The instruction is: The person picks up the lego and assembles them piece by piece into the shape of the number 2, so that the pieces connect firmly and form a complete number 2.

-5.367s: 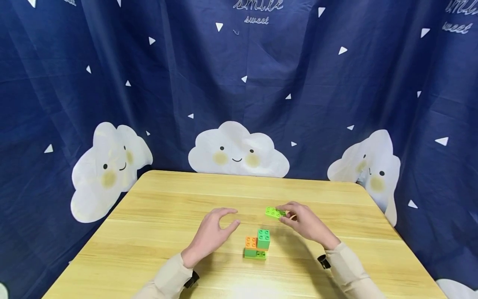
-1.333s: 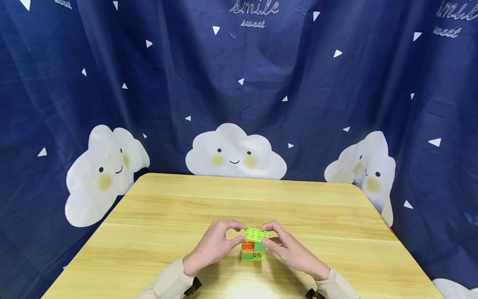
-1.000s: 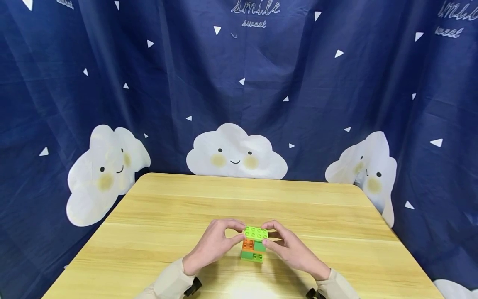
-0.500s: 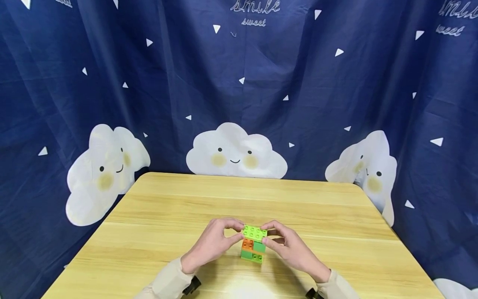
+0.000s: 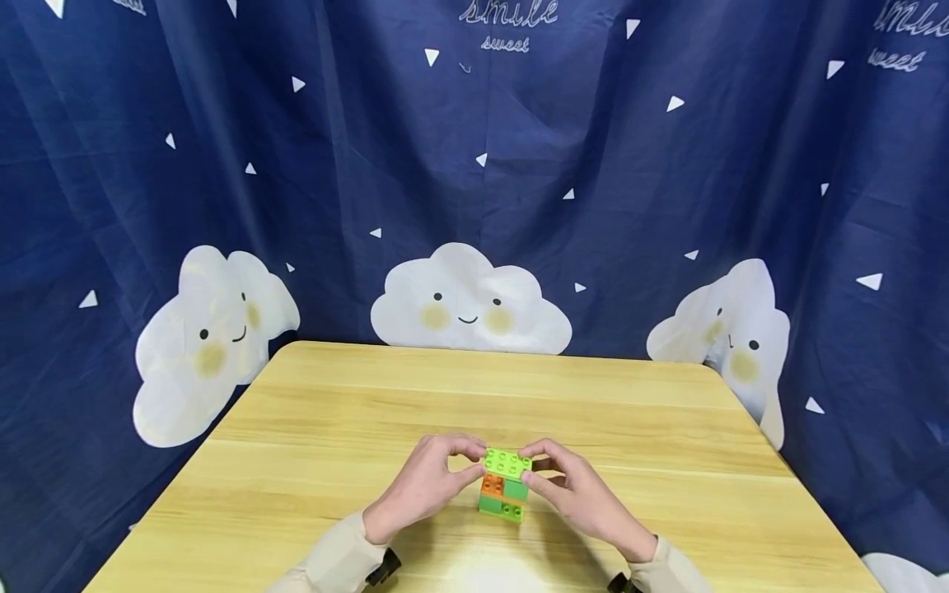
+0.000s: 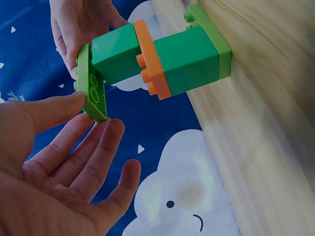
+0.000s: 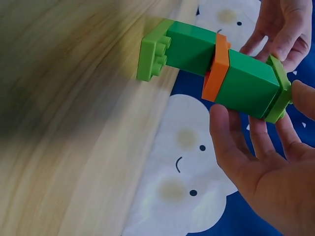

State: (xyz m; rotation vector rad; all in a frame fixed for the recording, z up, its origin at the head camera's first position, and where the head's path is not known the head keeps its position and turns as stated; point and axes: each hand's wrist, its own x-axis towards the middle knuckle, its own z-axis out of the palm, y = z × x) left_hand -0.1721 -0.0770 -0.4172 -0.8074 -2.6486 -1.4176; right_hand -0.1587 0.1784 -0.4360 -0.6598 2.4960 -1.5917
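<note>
A lime-green building plate (image 5: pixel 507 464), studs up, lies across the top of a small stack of toy bricks. At its left end my left hand (image 5: pixel 423 484) pinches it between thumb and fingers. My right hand (image 5: pixel 582 498) grips the opposite end, its other fingers beside the upper green brick (image 7: pixel 246 81). Below come an orange plate (image 6: pixel 151 59), a lower green brick (image 6: pixel 187 61) and a lime base plate (image 6: pixel 225 49) on the table. In the left wrist view, the top plate's left end overhangs the upper brick and shows its hollow underside.
The wooden table (image 5: pixel 334 412) spreads around the stack. Behind it hangs a dark blue curtain (image 5: pixel 326 181) printed with smiling clouds and white triangles. Both wrists carry small black devices below beige sleeves.
The lime plate, earlier on the table under my right hand, is now on the stack's top. My left hand has come from empty to pinching it. Over the last second both hands barely move.
</note>
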